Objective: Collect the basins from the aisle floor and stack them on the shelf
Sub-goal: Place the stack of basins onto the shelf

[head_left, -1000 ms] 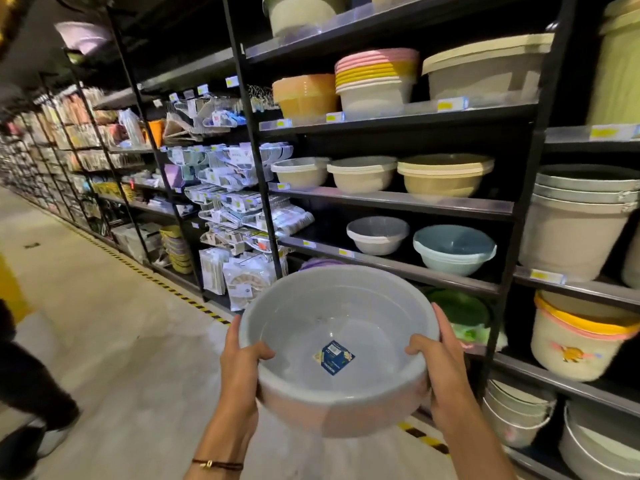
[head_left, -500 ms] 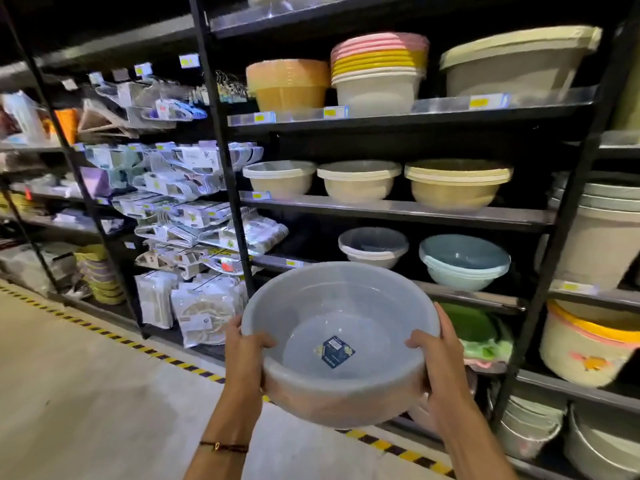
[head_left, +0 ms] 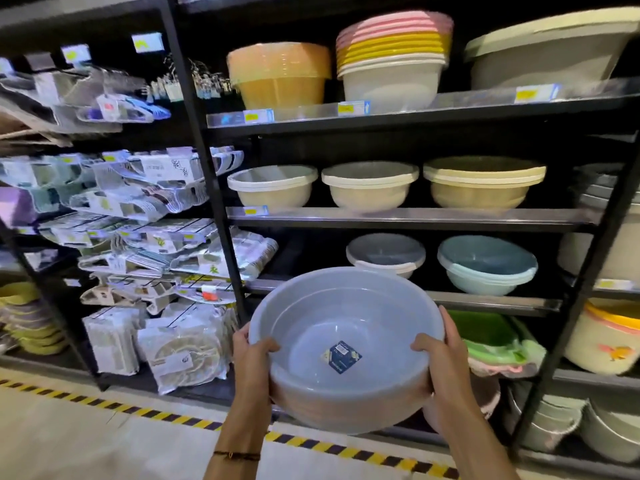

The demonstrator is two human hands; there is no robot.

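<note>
Left grip: I saw my left hand (head_left: 252,355) curled round the grey basin (head_left: 346,327) at its left rim, thumb inside.
Right grip: my right hand (head_left: 440,355) clasped the opposite rim the same way.
Basin: held in the air, tilted toward me, a dark label (head_left: 341,357) stuck inside, in front of the black shelf (head_left: 485,301).
Shelf behind: a grey-white basin (head_left: 385,256) and a blue basin stack (head_left: 486,265) stood side by side.

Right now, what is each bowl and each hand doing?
Grey round plastic basin, upright, held in the air, blue sticker inside.
Left hand, grips the basin's left rim, thumb inside.
Right hand, grips its right rim, thumb inside.
Small grey white-rimmed basin, upright on the black shelf.
Light blue plastic basins, nested, upright beside it.
</note>
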